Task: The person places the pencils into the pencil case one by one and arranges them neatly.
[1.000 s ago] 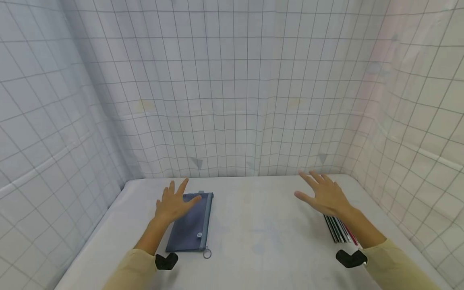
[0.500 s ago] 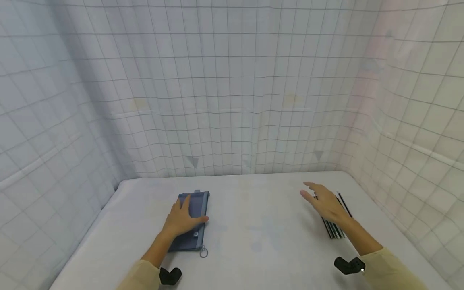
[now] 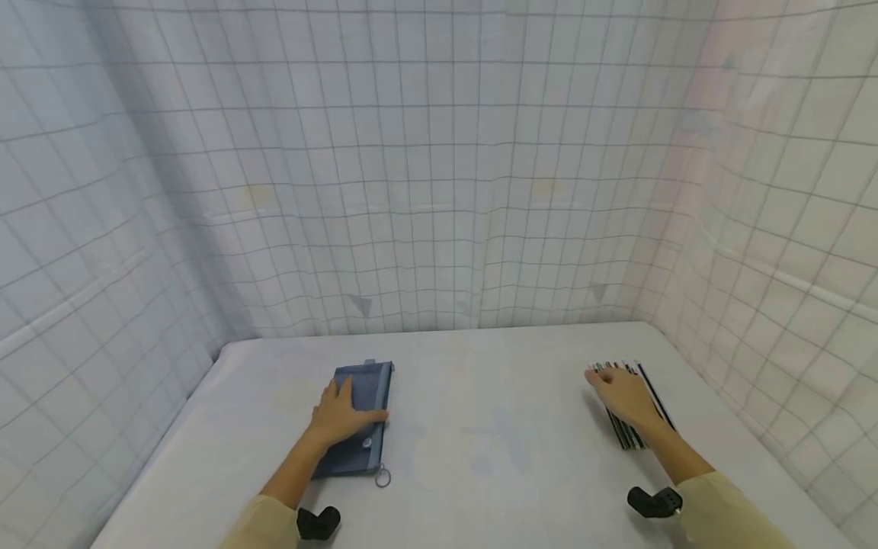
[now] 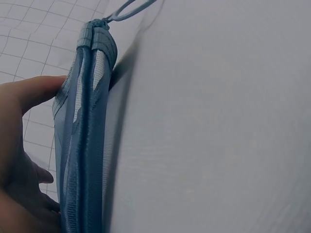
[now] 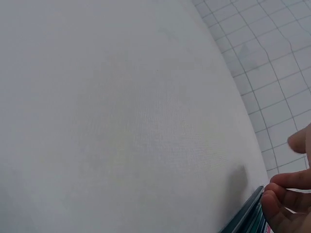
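A blue zippered mesh pouch lies at the left of the table, a metal ring at its near right corner. My left hand rests on it with spread fingers, the thumb reaching across to its zipped edge. In the left wrist view, the thumb touches the pouch near its zipper end. At the right, several dark pencils lie side by side. Over them is my right hand, fingers bent down. In the right wrist view its fingertips touch or nearly touch the pencils, while the thumb stands apart.
A white table spreads between the two hands. Behind it and at both sides hang white curtains with a dark grid. A black device is at the left wrist, another black device at the right.
My left hand has come down onto the pouch and toward me. My right hand has lowered to the pencils, its fingers bending from spread to curved.
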`<state>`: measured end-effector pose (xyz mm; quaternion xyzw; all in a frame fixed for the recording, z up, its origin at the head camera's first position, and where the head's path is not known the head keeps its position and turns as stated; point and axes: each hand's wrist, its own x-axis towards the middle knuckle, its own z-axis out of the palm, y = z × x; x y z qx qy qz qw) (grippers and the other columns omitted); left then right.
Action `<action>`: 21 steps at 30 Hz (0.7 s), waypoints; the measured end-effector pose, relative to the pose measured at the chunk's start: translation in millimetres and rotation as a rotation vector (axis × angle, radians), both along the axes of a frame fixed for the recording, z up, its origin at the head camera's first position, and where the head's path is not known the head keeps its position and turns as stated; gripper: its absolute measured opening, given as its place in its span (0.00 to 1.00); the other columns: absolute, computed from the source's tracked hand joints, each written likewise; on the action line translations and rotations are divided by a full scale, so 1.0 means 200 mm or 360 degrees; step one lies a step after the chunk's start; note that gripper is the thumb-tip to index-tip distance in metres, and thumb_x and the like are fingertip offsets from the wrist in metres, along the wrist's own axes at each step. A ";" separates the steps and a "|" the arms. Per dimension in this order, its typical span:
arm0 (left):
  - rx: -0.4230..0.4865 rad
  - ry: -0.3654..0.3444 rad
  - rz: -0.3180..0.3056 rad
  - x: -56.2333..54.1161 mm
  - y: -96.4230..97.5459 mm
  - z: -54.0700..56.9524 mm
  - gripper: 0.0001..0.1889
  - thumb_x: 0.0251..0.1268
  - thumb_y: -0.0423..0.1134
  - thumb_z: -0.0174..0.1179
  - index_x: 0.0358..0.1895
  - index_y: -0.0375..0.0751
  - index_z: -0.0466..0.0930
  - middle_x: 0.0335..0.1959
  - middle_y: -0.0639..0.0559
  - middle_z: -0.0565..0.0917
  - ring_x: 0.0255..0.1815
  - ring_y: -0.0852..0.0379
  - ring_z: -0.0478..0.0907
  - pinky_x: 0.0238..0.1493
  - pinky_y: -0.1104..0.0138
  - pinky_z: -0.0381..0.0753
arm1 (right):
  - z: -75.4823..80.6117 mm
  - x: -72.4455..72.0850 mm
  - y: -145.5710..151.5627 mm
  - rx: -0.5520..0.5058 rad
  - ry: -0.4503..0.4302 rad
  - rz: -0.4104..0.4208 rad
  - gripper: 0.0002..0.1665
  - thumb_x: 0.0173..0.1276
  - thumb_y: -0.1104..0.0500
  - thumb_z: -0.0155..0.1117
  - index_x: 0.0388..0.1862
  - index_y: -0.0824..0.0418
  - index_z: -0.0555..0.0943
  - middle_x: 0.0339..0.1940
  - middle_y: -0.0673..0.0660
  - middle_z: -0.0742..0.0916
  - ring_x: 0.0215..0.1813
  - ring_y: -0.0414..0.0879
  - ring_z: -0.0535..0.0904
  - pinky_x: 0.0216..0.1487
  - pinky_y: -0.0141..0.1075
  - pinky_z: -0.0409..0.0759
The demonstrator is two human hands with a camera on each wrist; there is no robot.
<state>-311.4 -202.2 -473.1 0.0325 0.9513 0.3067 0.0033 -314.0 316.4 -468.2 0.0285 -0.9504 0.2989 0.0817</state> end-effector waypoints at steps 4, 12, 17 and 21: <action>0.0061 -0.0050 -0.0006 0.01 0.00 0.03 0.62 0.56 0.62 0.71 0.78 0.20 0.48 0.76 0.14 0.44 0.75 0.15 0.43 0.68 0.26 0.45 | -0.02 -0.01 0.02 0.0051 0.0062 -0.0033 0.23 0.76 0.55 0.59 0.49 0.77 0.83 0.42 0.67 0.87 0.44 0.62 0.84 0.42 0.54 0.81; 0.0220 -0.0124 -0.0009 0.01 -0.01 0.05 0.58 0.61 0.57 0.67 0.79 0.21 0.44 0.77 0.16 0.41 0.75 0.14 0.39 0.68 0.26 0.44 | -0.02 -0.03 0.02 0.0238 0.0092 -0.0099 0.11 0.64 0.65 0.68 0.35 0.75 0.85 0.30 0.64 0.87 0.29 0.54 0.80 0.29 0.47 0.80; 0.0316 -0.0168 0.0009 0.01 -0.03 0.05 0.55 0.63 0.54 0.65 0.80 0.23 0.43 0.78 0.18 0.39 0.75 0.13 0.37 0.67 0.24 0.42 | 0.00 -0.04 -0.01 0.0293 0.0089 -0.0113 0.08 0.61 0.69 0.66 0.34 0.75 0.86 0.31 0.66 0.88 0.32 0.59 0.84 0.30 0.48 0.83; 0.0312 -0.0165 0.0008 0.01 -0.03 0.05 0.55 0.63 0.54 0.65 0.80 0.24 0.44 0.78 0.17 0.39 0.74 0.12 0.37 0.66 0.24 0.44 | 0.00 -0.04 -0.03 0.0272 0.0066 -0.0141 0.09 0.60 0.68 0.67 0.35 0.75 0.86 0.33 0.67 0.88 0.35 0.61 0.85 0.33 0.51 0.84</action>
